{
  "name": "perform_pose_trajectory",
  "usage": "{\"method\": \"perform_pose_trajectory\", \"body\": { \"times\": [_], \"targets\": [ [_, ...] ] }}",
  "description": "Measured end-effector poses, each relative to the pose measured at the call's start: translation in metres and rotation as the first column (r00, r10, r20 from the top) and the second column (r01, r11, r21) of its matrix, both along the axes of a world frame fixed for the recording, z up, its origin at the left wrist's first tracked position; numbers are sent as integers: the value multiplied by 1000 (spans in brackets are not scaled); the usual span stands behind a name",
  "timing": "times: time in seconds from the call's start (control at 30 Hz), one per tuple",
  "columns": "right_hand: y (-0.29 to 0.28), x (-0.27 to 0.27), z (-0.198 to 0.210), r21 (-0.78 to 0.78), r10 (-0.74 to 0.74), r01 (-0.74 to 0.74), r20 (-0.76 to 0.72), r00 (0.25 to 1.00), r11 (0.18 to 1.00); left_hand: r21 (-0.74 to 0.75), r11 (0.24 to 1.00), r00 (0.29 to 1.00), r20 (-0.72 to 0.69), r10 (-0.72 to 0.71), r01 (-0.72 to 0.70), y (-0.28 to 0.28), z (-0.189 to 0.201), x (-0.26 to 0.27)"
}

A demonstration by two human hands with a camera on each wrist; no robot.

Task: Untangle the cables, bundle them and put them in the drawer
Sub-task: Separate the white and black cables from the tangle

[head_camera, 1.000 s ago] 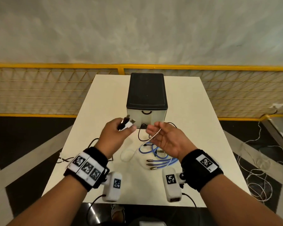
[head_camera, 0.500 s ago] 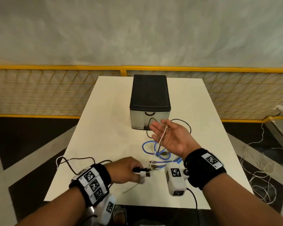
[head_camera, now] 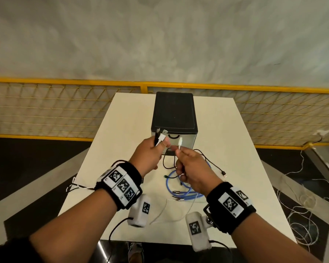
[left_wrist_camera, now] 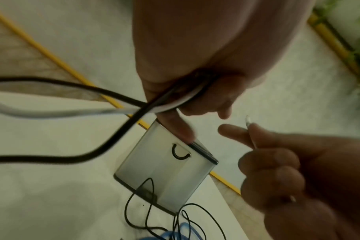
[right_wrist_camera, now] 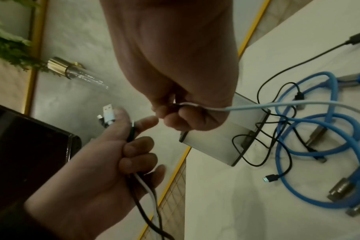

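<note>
The left hand (head_camera: pixel 148 154) grips a white cable (head_camera: pixel 160 138) and a black cable (left_wrist_camera: pixel 105 146). The right hand (head_camera: pixel 194 168) pinches the white cable's other plug (head_camera: pixel 180 144), before the drawer (head_camera: pixel 180 141).

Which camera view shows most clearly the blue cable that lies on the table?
The right wrist view is best: the blue cable fills its right side, with loops and metal connectors sharp. The head view shows the blue cable whole but small, partly behind the right hand. The left wrist view catches only a blurred piece at the bottom edge.

left hand (head_camera: pixel 149 152) raised with plugs, right hand (head_camera: pixel 193 168) now gripping white cable (head_camera: pixel 180 144)
</note>
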State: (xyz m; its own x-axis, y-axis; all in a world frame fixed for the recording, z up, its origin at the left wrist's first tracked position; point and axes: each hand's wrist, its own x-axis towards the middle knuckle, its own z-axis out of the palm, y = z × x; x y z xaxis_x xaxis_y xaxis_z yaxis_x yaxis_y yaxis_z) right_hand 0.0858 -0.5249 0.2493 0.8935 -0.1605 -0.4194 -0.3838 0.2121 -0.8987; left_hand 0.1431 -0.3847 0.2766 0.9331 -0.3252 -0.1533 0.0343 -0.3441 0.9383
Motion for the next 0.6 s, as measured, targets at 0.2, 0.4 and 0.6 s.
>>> {"method": "perform_pose_trajectory", "body": {
  "times": [0.2,0.4,0.6],
  "targets": [
    [-4,3,14,88,-55,48,81,995,995,-252,959,985,-147,92,-128,-11,-16,-3],
    [-8,-2,14,13,-110,109,116,987,994,-310,945,990,-129,62,-100,-16,-10,-11],
    [-6,-6,6,43,-85,81,99,991,996,-27,999,990,137,-31,35,-15,-7,-8]
  ]
}}
